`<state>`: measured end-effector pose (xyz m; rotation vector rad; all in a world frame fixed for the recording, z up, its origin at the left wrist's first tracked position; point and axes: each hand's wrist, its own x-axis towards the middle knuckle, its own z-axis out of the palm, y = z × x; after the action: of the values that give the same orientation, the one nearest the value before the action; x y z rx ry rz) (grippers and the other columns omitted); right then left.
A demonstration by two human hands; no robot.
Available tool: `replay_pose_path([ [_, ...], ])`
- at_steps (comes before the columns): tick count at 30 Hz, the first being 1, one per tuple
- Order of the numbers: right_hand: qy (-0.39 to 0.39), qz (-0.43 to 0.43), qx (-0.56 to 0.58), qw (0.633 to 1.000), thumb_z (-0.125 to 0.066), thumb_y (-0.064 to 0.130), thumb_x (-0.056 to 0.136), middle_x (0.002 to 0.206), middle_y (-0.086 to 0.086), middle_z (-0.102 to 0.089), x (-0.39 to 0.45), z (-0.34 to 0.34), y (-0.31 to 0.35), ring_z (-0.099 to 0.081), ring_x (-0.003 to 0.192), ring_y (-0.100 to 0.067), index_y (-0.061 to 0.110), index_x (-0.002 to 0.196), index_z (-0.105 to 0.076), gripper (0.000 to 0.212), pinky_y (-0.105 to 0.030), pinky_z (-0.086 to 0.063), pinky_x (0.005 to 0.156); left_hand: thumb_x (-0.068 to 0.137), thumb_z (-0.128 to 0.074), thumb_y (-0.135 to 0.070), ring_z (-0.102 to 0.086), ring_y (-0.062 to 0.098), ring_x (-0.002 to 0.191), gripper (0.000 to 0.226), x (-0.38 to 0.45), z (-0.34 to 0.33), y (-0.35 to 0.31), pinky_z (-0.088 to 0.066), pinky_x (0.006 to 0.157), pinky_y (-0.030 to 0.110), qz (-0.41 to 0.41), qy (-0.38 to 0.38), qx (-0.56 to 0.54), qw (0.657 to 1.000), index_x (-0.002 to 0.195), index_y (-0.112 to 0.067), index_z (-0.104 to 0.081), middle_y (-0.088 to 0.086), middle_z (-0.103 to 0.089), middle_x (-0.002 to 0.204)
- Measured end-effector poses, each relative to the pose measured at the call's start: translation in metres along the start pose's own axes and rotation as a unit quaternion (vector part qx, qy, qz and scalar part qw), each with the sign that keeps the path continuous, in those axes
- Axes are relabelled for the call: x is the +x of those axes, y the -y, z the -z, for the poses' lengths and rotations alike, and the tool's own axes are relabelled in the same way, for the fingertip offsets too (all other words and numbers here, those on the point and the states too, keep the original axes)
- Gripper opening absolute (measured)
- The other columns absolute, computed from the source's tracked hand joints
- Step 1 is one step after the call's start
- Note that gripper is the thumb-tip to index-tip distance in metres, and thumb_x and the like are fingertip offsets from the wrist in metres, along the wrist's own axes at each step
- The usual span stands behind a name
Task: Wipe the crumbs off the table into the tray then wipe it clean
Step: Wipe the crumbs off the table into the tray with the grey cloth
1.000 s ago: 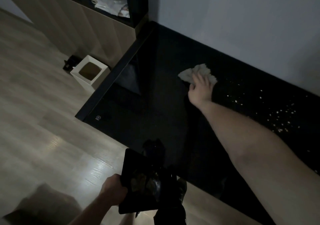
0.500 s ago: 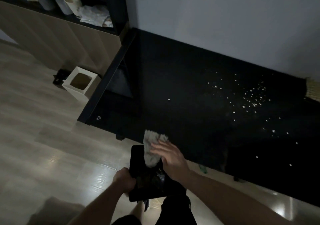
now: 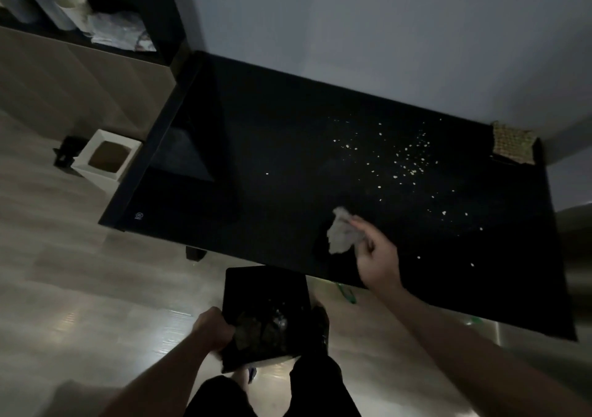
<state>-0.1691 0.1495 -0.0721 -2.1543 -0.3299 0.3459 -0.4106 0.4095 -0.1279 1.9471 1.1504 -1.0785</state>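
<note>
A black table [image 3: 272, 121] stands against the wall, with pale crumbs [image 3: 407, 157] scattered over its right half. My right hand [image 3: 378, 256] pinches a crumpled white cloth [image 3: 341, 235] just above the table near its front edge, left of most crumbs. My left hand [image 3: 213, 328] grips the left side of a black tray [image 3: 262, 288], held below and in front of the table's front edge. Some dark debris and a few crumbs lie in the tray.
A white square bin [image 3: 107, 158] stands on the wooden floor left of the table. A dark shelf [image 3: 96, 16] with rolls and bags is at the upper left. A woven mat [image 3: 512, 142] lies on the table's far right corner.
My right hand has lifted the cloth off the tray and carried it up and right, back over the table. The tray stays in my left hand at the table's front edge.
</note>
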Motion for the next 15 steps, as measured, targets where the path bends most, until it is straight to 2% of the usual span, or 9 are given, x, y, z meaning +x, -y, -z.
replay_pose_path([
  [4,-0.073,-0.056,-0.014,0.996,-0.057,0.006,0.101,0.145,0.013,-0.06,0.068,0.043,-0.015,-0.053,0.136,-0.002,0.028,0.142,-0.061,0.047,-0.013,-0.037,0.11,0.068,-0.057,-0.028,-0.071,0.031,0.098,0.043,-0.001,-0.015,-0.014,-0.057,0.079,0.034,0.02,0.001,-0.02,1.0,0.103,-0.003,-0.067,0.016,-0.073,0.103],
  [6,-0.091,-0.063,-0.047,0.993,-0.055,0.009,0.103,0.148,0.013,-0.058,0.102,0.059,-0.025,-0.051,0.139,-0.005,0.031,0.141,-0.062,0.045,-0.018,-0.035,0.112,0.068,-0.056,-0.028,-0.071,0.031,0.098,0.041,-0.003,-0.023,-0.023,-0.057,0.08,0.035,0.029,-0.001,-0.026,0.999,0.099,-0.004,-0.067,0.015,-0.073,0.102],
  [8,-0.087,-0.07,-0.083,0.99,-0.052,0.011,0.104,0.154,0.011,-0.052,0.134,0.073,-0.036,-0.046,0.144,-0.01,0.033,0.142,-0.061,0.045,-0.024,-0.034,0.116,0.074,-0.057,-0.025,-0.071,0.031,0.098,0.028,-0.005,-0.031,-0.034,-0.057,0.081,0.034,0.03,-0.007,-0.025,0.999,0.093,-0.006,-0.064,0.015,-0.073,0.102],
  [10,-0.042,-0.076,-0.122,0.989,-0.052,0.017,0.105,0.159,0.006,-0.045,0.163,0.082,-0.049,-0.042,0.148,-0.016,0.031,0.145,-0.057,0.043,-0.033,-0.035,0.12,0.079,-0.057,-0.022,-0.071,0.03,0.098,0.026,-0.005,-0.041,-0.043,-0.056,0.08,0.033,0.035,-0.016,-0.03,0.999,0.096,-0.005,-0.066,0.014,-0.074,0.102],
  [12,0.057,-0.069,-0.204,0.975,-0.054,0.027,0.105,0.163,0.0,-0.036,0.188,0.084,-0.059,-0.037,0.15,-0.023,0.028,0.151,-0.05,0.046,-0.04,-0.035,0.119,0.079,-0.057,-0.022,-0.071,0.029,0.096,0.032,-0.001,-0.052,-0.049,-0.055,0.076,0.031,0.042,-0.021,-0.042,0.998,0.102,-0.004,-0.068,0.013,-0.074,0.1],
  [15,0.155,-0.045,-0.365,0.917,-0.053,0.045,0.102,0.172,-0.002,-0.011,0.213,0.078,-0.07,-0.012,0.159,-0.032,0.032,0.163,-0.022,0.07,-0.052,-0.022,0.126,0.079,-0.057,-0.021,-0.071,0.028,0.094,0.018,-0.005,-0.065,-0.063,-0.056,0.077,0.032,0.047,-0.031,-0.051,0.997,0.093,-0.009,-0.062,0.007,-0.071,0.09],
])
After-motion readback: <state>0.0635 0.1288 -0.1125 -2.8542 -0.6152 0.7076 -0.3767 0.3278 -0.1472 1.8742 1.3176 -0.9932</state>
